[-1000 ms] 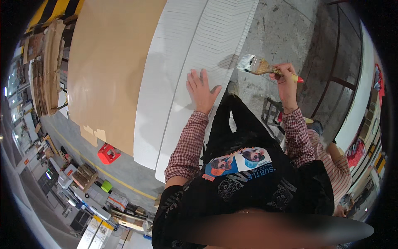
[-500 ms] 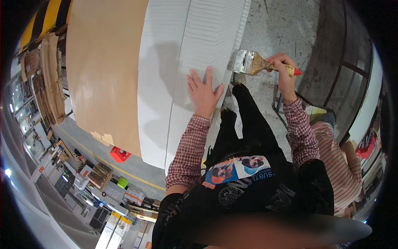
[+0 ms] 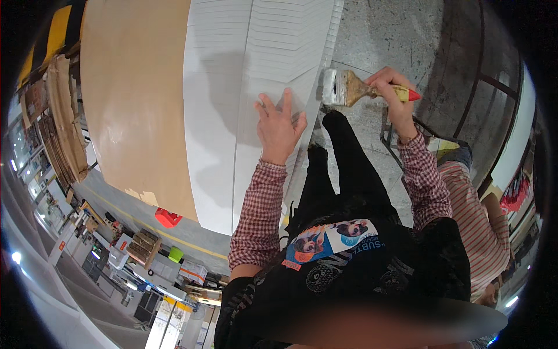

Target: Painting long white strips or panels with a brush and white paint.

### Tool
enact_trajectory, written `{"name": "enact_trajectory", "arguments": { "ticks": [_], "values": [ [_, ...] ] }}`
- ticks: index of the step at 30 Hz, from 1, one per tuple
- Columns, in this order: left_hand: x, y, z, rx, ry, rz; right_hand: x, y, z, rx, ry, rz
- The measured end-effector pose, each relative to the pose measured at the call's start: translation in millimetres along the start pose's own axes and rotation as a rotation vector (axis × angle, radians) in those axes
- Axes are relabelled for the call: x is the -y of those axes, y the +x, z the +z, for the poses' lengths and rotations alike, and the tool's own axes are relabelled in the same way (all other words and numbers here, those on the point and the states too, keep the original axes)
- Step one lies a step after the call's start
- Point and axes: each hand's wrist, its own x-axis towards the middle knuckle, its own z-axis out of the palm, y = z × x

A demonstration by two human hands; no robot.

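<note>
My left hand rests with spread fingers on a stack of white sheets whose stepped edges fan out along its right side. In my right hand is a wide, flat paintbrush with a worn wooden body and a red-tipped yellow handle. The fingers are closed around the handle. White paint or paste coats the bristles, which point left, close to the right edge of the sheets. Whether the bristles touch the sheets I cannot tell.
A tan board lies left of the sheets. Beyond it stand flattened brown cardboard and a red stool. A person in a striped top is at my right, beside a dark metal surface. Grey concrete floor shows between.
My left hand and the sheets appear slightly further left in the picture as the view shifts. The brush has turned a little, its bristles staying near the sheets' edge.
</note>
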Motion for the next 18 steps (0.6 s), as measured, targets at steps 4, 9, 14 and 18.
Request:
{"name": "enact_trajectory", "arguments": {
  "ticks": [4, 9, 14, 18],
  "values": [
    [-5, 0, 2, 0.004, 0.007, -0.019, 1, 12, 1, -0.120, 0.055, 0.040],
    [-2, 3, -1, 0.011, 0.015, -0.042, 2, 10, 4, 0.027, 0.045, 0.081],
    [-1, 4, 0, 0.021, -0.011, -0.031, -1, 30, 1, -0.110, -0.009, 0.007],
    [2, 0, 1, 0.030, -0.007, -0.029, -5, 18, 0, 0.016, -0.082, 0.024]
  ]
}}
